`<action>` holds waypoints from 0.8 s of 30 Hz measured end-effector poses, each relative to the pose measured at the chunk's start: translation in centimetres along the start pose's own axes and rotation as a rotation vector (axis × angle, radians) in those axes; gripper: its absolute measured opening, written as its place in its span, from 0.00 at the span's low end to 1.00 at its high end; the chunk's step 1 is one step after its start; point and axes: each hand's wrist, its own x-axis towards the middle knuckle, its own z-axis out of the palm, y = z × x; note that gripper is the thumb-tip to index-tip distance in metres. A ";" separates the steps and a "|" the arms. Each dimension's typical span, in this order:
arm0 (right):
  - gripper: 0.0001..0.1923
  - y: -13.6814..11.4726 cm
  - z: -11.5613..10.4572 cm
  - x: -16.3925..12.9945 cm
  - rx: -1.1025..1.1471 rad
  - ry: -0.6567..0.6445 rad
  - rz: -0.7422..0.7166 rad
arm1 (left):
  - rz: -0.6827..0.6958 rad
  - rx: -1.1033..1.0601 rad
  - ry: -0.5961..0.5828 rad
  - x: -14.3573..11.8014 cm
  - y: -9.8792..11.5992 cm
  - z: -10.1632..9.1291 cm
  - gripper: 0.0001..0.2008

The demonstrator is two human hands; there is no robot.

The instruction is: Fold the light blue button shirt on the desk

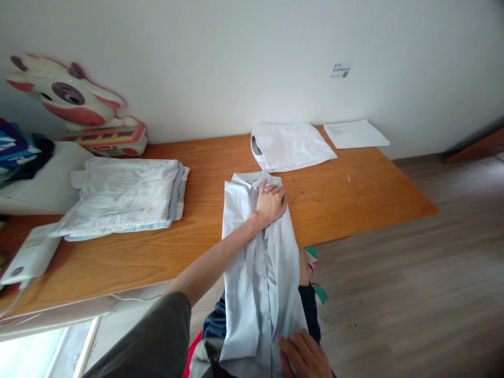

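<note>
A white button-up shirt [260, 283], folded into a long narrow strip, has its collar end on the wooden table and its lower part hanging over the front edge towards my lap. My left hand [272, 203] presses down on it just below the collar, thumb apart from the bent fingers. Down at the lower right of the shirt, my right hand [305, 357] has its fingers closed at the fabric's edge; the fingertips are partly hidden. Behind the collar lies a folded white garment [293, 147].
A stack of folded clothes [126, 197] sits on the left of the wooden table [354, 205]. Near it are a cow-shaped toy keyboard [106, 137], a white power strip or adapter [33, 254] with a cable, and dark blue cloth [18, 149]. Paper sheets [356, 134] lie at the back right.
</note>
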 end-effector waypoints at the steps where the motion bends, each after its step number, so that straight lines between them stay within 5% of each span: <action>1: 0.21 0.5 -0.1 0.6 0.027 -0.018 0.004 | 0.016 0.012 -0.014 0.0 0.1 -0.3 0.16; 5: 0.32 2.1 0.2 3.3 0.034 -0.046 0.069 | 0.134 0.038 -0.089 0.1 0.6 -1.4 0.13; 10: 0.44 2.3 3.8 4.5 -0.119 -0.100 0.161 | 0.179 0.124 -0.145 -0.3 0.9 -1.5 0.20; 14: 0.45 2.0 5.6 4.0 -0.239 -0.245 0.163 | 0.077 0.134 -0.210 -1.1 -0.3 -0.3 0.30; 19: 0.44 2.2 5.4 3.8 -0.228 -0.233 0.154 | 0.086 0.110 -0.211 -1.4 -1.4 0.8 0.32; 24: 0.44 2.4 5.1 4.0 -0.130 -0.224 0.140 | 0.037 -0.082 -0.223 -0.6 -0.5 -1.7 0.27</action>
